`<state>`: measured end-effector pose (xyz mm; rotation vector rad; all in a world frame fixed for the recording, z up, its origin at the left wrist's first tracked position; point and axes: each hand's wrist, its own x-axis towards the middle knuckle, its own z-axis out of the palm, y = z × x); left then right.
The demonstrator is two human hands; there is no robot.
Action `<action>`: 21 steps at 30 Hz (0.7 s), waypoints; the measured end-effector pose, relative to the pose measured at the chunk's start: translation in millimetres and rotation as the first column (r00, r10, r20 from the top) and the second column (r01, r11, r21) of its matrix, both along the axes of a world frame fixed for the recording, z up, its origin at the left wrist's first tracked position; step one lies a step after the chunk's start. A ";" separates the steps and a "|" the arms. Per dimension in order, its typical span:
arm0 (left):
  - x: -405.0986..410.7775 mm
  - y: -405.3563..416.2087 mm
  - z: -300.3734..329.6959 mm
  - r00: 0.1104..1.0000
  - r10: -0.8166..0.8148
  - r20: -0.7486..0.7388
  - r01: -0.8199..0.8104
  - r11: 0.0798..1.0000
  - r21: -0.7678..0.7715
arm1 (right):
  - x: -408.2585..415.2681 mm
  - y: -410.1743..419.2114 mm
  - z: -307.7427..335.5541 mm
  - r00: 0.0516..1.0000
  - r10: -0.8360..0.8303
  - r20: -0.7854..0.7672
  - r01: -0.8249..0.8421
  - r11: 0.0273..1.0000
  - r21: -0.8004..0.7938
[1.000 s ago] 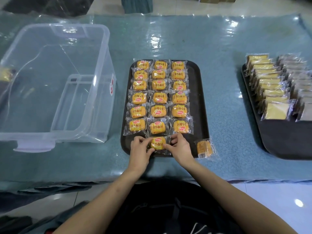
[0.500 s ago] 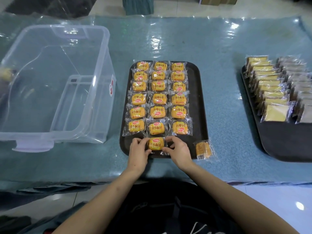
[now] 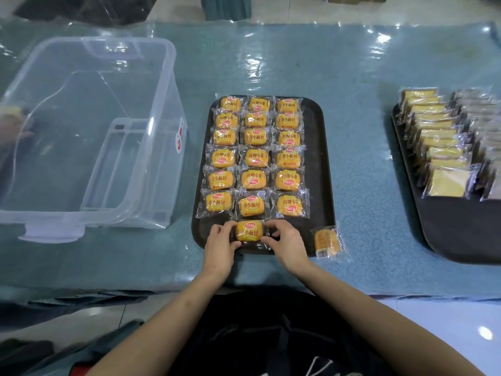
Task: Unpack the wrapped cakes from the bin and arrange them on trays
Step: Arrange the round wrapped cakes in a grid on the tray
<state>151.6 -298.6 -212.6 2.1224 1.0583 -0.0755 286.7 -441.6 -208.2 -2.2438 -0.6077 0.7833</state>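
Left hand (image 3: 220,238): thumb and curled fingers pinching the left edge of one wrapped cake (image 3: 250,231). Right hand (image 3: 286,240): thumb and curled fingers pinching the same cake's right edge.

Held cake: lower centre of frame, label up, on the near end of the dark tray (image 3: 322,169), just below the middle column.

Tray contents: eighteen wrapped cakes (image 3: 256,157) in three columns of six, frame centre.

Loose cake (image 3: 326,241): barcode side up, at the tray's lower right corner, on the blue table cover (image 3: 360,147).

Clear plastic bin (image 3: 89,131): left of frame.

Second tray (image 3: 461,226): right edge, bearing rows of pale wrapped slices (image 3: 436,147).
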 end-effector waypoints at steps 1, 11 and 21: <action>0.2 0.1 0.3 1.000 0.006 -0.008 -0.006 1.000 -0.003 | 0.7 0.1 -0.4 1.000 0.011 0.004 -0.011 1.000 0.000; 2.2 0.0 5.0 0.998 0.059 -0.031 -0.059 0.998 -0.009 | 7.9 -0.7 5.5 0.999 0.044 -0.025 -0.043 0.999 0.016; 25.0 -13.3 33.8 0.982 0.086 0.167 -0.089 0.996 0.013 | 28.0 -18.0 37.4 0.994 -0.043 0.103 0.028 0.989 0.143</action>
